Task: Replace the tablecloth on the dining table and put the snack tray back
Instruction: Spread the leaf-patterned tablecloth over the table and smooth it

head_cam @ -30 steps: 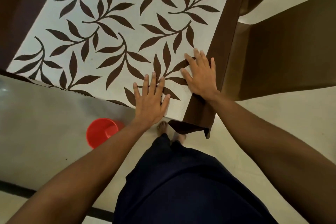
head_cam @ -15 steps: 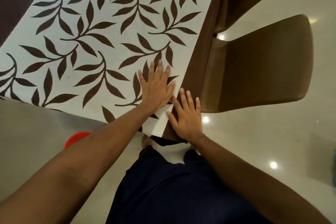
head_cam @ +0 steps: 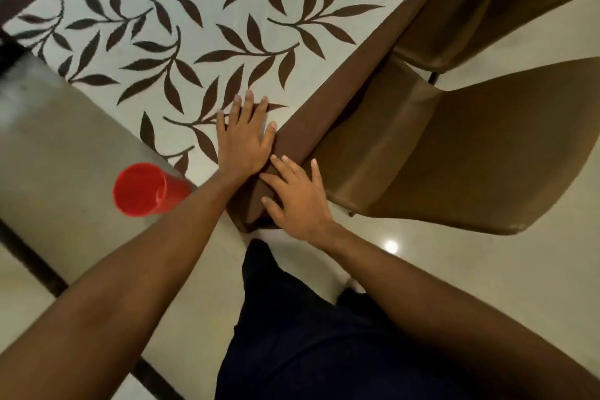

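Observation:
A white tablecloth with dark brown leaf print and a plain brown border covers the dining table. I stand at its near corner. My left hand lies flat on the patterned top right at the corner, fingers straight. My right hand presses flat against the brown border where it hangs down over the corner, fingers spread. No snack tray is in view.
A red plastic cup-like container stands on the floor left of my left arm. Two brown padded chairs sit close against the table's right side. Glossy pale floor tiles lie around my legs.
Both hands slid toward the table corner. My right hand moved off the top edge and down onto the hanging brown border, which now lies folded smooth over the corner.

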A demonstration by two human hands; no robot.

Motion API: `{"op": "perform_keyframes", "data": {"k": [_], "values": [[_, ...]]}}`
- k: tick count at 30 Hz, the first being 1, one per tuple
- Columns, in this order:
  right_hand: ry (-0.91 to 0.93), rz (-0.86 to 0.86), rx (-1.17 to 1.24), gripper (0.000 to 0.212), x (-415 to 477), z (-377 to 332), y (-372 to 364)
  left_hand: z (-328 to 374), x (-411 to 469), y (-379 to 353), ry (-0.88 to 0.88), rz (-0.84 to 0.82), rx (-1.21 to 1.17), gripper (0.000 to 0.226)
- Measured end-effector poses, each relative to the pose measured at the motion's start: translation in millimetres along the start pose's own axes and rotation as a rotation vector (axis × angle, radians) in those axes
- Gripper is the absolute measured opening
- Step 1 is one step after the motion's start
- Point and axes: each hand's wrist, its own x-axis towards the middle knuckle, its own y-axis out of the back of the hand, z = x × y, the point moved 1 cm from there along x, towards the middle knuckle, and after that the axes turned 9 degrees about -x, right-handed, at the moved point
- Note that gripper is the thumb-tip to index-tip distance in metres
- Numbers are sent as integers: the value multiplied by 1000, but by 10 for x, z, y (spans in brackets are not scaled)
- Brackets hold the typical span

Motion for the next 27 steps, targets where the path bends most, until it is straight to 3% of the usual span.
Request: {"op": "perform_keyframes", "data": {"k": [4, 7, 12, 18, 21, 27], "values": [[99, 24, 78, 28, 82, 388, 356, 276, -543, -104, 208, 69, -64, 59], [-5, 71, 89, 28, 163, 658, 579, 486, -938, -159, 265, 46, -73, 59], [5, -24, 14, 44, 554, 878, 878, 664, -1080, -131, 357, 149, -159, 53], [150, -98, -155, 62, 1099, 1128, 856, 904, -523, -200, 315, 340, -283, 47], [0, -63, -131, 62, 1203, 1441, 915, 1068, -137, -286, 312, 333, -327, 45], [-477, 3, -63, 59, 1175, 2328, 1187, 1554, 508, -378, 257, 215, -336, 57]]}}
